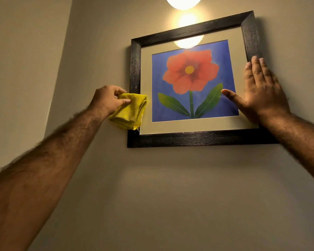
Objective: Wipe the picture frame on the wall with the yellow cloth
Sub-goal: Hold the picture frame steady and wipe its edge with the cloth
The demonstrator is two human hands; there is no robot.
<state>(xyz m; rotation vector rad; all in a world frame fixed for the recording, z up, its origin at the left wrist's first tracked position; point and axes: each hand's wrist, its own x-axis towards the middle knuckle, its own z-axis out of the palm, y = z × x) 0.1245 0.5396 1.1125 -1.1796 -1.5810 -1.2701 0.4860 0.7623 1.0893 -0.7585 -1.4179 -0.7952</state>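
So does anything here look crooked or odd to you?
The picture frame appears tilted, right side higher, though the wide-angle view may exaggerate that. A lamp glares off its glass. The left hand presses the yellow cloth on its left edge; the right hand lies flat, steadying it.

Beige wall (170, 187) (plain) bearing dark picture frame (198, 139)

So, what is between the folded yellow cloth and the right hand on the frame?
In the head view, the glazed picture lies between them: the cream mat and blue print of a red flower, between folded yellow cloth and right hand.
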